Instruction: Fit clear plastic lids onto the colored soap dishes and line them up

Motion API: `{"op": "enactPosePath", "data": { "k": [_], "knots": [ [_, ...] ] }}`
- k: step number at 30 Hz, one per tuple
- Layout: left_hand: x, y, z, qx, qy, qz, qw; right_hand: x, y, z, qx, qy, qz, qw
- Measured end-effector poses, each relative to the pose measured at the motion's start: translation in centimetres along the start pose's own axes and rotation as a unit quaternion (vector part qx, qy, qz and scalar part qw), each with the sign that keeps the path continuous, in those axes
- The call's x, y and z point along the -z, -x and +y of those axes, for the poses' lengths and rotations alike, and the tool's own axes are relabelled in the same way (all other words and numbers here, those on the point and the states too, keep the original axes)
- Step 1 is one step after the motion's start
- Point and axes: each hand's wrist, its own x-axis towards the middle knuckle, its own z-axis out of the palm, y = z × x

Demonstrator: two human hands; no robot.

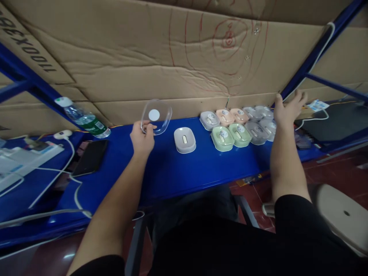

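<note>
My left hand (142,138) is closed on the edge of a clear plastic lid (163,119) that bears a round white sticker. The lid is held tilted up above the table. To its right, a light grey box (185,146) without a lid sits on the blue table (178,170), a small pale bar in its middle. My right hand (289,110) is raised with its fingers apart, beside the blue frame post and past the far end of the lidded boxes. Two green boxes (222,142), two peach boxes (224,117) and several grey boxes (257,135) stand there in two rows.
A cardboard wall (129,65) closes off the back. At left are a water bottle (91,123), a black phone (90,157), a power strip (37,153) and white cables (77,195). A beige stool (342,211) stands on the floor at right.
</note>
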Motion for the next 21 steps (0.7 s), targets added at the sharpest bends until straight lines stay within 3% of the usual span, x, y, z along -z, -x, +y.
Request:
{"op": "enactPosePath", "data": {
  "k": [1, 2, 4, 9, 13, 21],
  "knots": [
    [0.0, 0.0, -0.1, -0.003, -0.005, -0.002, 1.000, 0.0, -0.2, 1.7, -0.113, 0.020, -0.038, 0.993],
    [-0.1, 0.0, -0.2, -0.008, -0.009, -0.005, 1.000, 0.0, 0.0, 3.2, -0.178, 0.035, -0.079, 0.980],
    [-0.2, 0.1, -0.3, -0.022, -0.012, -0.011, 1.000, 0.0, 1.2, 5.2, -0.228, 0.045, -0.123, 0.965],
    [-0.4, 0.4, -0.1, -0.026, -0.040, -0.030, 0.998, -0.4, 3.2, 7.0, -0.210, 0.038, -0.173, 0.962],
    [-0.1, 0.3, -0.1, -0.017, -0.061, -0.033, 0.997, -1.0, 2.8, 7.1, -0.185, 0.029, -0.174, 0.967],
    [0.9, -0.6, -0.7, 0.000, -0.063, -0.013, 0.998, -0.8, 0.9, 7.0, -0.221, 0.013, -0.153, 0.963]
  ]
}}
